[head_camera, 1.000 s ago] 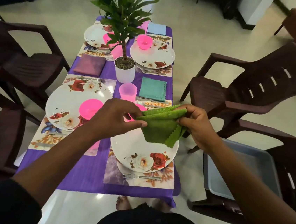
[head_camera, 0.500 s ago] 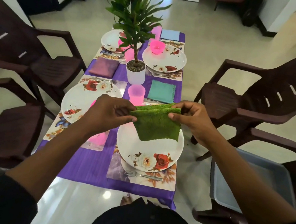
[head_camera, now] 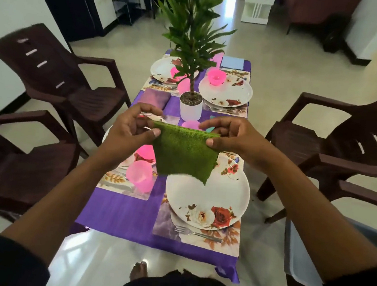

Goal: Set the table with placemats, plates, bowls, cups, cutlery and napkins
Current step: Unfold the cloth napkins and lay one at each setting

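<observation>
Head view: green napkin (head_camera: 183, 154) in the pinching grip of left hand (head_camera: 129, 134) and right hand (head_camera: 230, 136).

The green napkin (head_camera: 183, 152) hides the far rim of the near plate (head_camera: 207, 197). The left hand (head_camera: 129, 134) covers most of the plate (head_camera: 106, 132) at the surface's left edge. The grey tray (head_camera: 296, 254) is cut by the frame's right edge.

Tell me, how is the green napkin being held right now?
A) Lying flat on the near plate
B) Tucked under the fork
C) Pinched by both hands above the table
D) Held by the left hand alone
C: the left hand and the right hand each pinch a top corner of the green napkin, which hangs above the near plate.
</observation>
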`<state>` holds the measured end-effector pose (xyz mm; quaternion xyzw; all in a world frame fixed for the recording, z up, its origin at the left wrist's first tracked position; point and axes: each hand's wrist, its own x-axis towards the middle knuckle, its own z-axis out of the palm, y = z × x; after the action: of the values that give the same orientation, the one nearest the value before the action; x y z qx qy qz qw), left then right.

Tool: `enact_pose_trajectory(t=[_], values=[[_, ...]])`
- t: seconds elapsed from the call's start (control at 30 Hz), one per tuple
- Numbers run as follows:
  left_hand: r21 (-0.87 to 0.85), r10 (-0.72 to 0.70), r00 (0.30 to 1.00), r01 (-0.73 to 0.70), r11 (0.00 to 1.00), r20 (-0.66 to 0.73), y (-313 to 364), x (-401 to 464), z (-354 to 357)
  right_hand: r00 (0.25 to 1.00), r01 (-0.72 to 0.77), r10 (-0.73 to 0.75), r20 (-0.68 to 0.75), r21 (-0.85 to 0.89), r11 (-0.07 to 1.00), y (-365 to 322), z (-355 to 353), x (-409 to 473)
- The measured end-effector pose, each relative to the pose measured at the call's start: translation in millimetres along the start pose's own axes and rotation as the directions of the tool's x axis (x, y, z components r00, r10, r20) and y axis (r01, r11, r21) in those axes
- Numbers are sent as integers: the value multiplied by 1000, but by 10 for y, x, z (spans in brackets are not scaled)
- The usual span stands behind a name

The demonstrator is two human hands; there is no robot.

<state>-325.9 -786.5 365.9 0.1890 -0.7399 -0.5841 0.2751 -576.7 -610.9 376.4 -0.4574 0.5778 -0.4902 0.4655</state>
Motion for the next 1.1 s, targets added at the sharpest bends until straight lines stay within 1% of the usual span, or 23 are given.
enact_pose_trajectory(t=[0.1,0.2,0.27,0.33,0.4,0.43,0.47,0.5,0.53,0.57,0.63,0.67,0.7,0.77,0.8,0.87,0.97,1.03,1.1], values=[[26,37,998,-39,999,52,0,58,-157,999,3,2,36,-143,990,-103,293,130],[115,92,987,-107,988,132,55,76,-379,999,13,2,46,-326,945,-273,751,359],[192,128,977,-160,968,169,82,76,-532,1000,10,-10,3,-409,913,-386,1044,540],[225,140,973,-181,958,184,56,72,-776,998,9,-37,-58,-421,907,-446,1338,736],[226,96,972,-146,963,216,1,65,-1109,993,41,-80,-88,-376,926,-474,1611,896],[221,35,966,-94,971,256,-30,60,-1271,992,57,-90,-88,-326,944,-473,1718,939],[225,-52,945,-23,974,323,-78,41,-1465,991,63,-90,-94,-260,964,-456,1849,1003],[234,-157,899,63,970,408,-141,26,-1641,991,61,-82,-104,-190,980,-449,1958,1049],[268,-254,834,134,954,490,-237,-2,-1823,992,47,-62,-113,-130,990,-439,2073,1101],[301,-314,788,171,938,530,-345,-29,-1991,991,31,-43,-123,-95,995,-429,2177,1144],[303,-354,759,215,928,546,-584,-106,-2318,989,3,-12,-145,-65,998,-401,2376,1209],[245,-362,752,269,931,551,-701,-164,-2451,989,5,-11,-148,-40,999,-384,2467,1228],[148,-378,754,357,922,538,-810,-237,-2569,989,15,-16,-146,-6,1000,-358,2568,1246],[-101,-412,769,519,849,488,-1026,-364,-2725,989,46,-42,-142,22,999,-287,2743,1255],[-205,-423,777,560,803,466,-1123,-429,-2781,989,47,-44,-138,15,999,-217,2838,1273],[-310,-463,777,606,732,426,-1272,-524,-2839,988,1,0,-156,10,1000,-55,3038,1302],[-347,-506,753,650,676,421,-1485,-625,-2873,961,-111,146,-234,156,981,266,3345,1296],[-284,-534,729,669,686,428,-1631,-684,-2886,926,-150,222,-304,242,959,543,3503,1279],[-165,-572,699,683,712,428,-1778,-742,-2893,887,-186,282,-366,274,943,860,3624,1225]])
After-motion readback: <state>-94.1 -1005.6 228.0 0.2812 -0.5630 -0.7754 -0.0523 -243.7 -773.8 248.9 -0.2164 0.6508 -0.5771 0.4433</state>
